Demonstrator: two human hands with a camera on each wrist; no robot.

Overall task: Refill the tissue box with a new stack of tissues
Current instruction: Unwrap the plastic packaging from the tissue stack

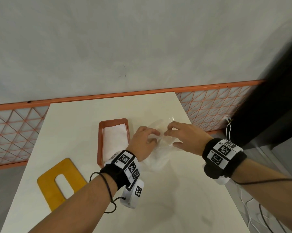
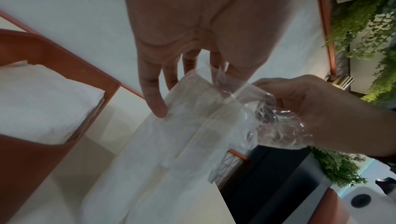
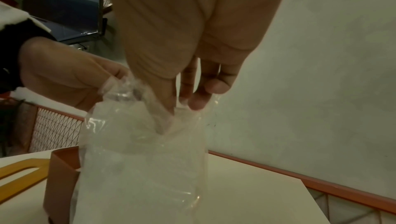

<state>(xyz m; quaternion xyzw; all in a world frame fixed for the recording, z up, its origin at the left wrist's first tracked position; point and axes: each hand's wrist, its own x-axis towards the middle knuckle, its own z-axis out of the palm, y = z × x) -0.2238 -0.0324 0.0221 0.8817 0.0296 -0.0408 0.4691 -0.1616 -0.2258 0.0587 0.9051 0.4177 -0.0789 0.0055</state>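
Note:
An orange tissue box (image 1: 100,145) stands open on the table with white tissues (image 1: 115,138) lying in it. Right of it lies a clear plastic pack (image 1: 158,152) holding a white tissue stack (image 2: 171,151). My left hand (image 1: 152,136) pinches the pack's loose far end, with its thumb (image 2: 158,107) pressed on the wrapper. My right hand (image 1: 170,138) pinches the same end from the other side; in the right wrist view its thumb (image 3: 163,122) reaches into the crumpled plastic mouth (image 3: 128,92). The box's yellow slotted lid (image 1: 61,182) lies flat at the near left.
The cream table (image 1: 74,125) butts against an orange mesh rail (image 1: 15,132) and a grey wall behind. Its right edge drops off just beyond my right wrist, where white and black cables (image 1: 228,130) hang beside a dark panel (image 1: 276,98).

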